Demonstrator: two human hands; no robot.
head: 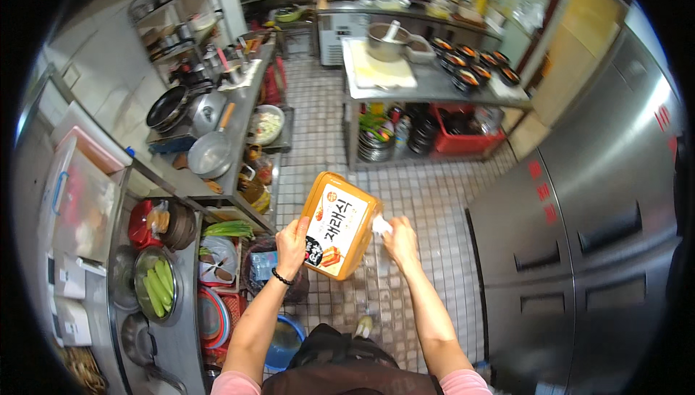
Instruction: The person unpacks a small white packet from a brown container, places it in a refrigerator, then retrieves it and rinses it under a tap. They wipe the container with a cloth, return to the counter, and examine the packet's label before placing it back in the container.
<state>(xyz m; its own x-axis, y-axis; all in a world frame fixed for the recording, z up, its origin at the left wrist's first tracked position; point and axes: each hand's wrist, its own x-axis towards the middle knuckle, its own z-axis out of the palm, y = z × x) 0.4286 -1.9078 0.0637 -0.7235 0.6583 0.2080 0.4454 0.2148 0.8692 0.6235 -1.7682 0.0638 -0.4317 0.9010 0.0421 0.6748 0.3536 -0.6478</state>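
Observation:
An orange-brown plastic tub (362, 232) with a printed white label is held up in front of me, tilted, above the tiled floor. My left hand (292, 243), a black bead bracelet at its wrist, grips the tub's left edge with the thumb over the label side. On the other side, my right hand (400, 238) pinches a crumpled white tissue or cloth (381, 225). This white piece is at the tub's right edge and appears to touch it. The underside of the tub is hidden from me.
A stainless steel refrigerator (521, 248) stands to the right. Ahead is a steel worktable (434, 92) bearing a pot (386, 47) and several black bowls (467, 77). Left, a steel counter (182, 335) carries a bowl of green vegetables (158, 285); a blue bucket (286, 343) sits by my legs.

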